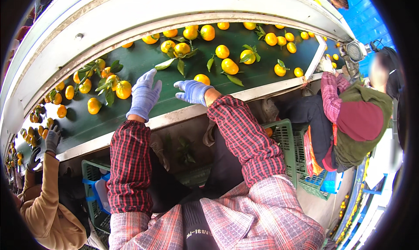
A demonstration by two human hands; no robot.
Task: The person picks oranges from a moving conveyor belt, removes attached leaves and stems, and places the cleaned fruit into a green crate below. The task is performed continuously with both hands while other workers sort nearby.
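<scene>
My left hand [144, 94], in a pale blue knit glove, is held over the green conveyor belt [157, 109] with fingers extended and thumb apart, holding nothing. Just left of it is a mandarin orange [123, 89] among leafy fruit. My right hand [193, 92], gloved alike, reaches over the belt's near side with its fingers spread and nothing visible in them. Partly hidden behind its back edge is another mandarin [202, 79]. Beyond both hands lie a mandarin with long leaves [182, 49] and a bare one [229, 66].
A white metal rail [183, 114] edges the belt's near side. Green plastic crates stand at left [93, 197] and right [286, 145] of my legs. One co-worker [356, 119] sits at right; another's gloved hand [52, 138] touches fruit at left. A white panel [157, 7] bounds the far side.
</scene>
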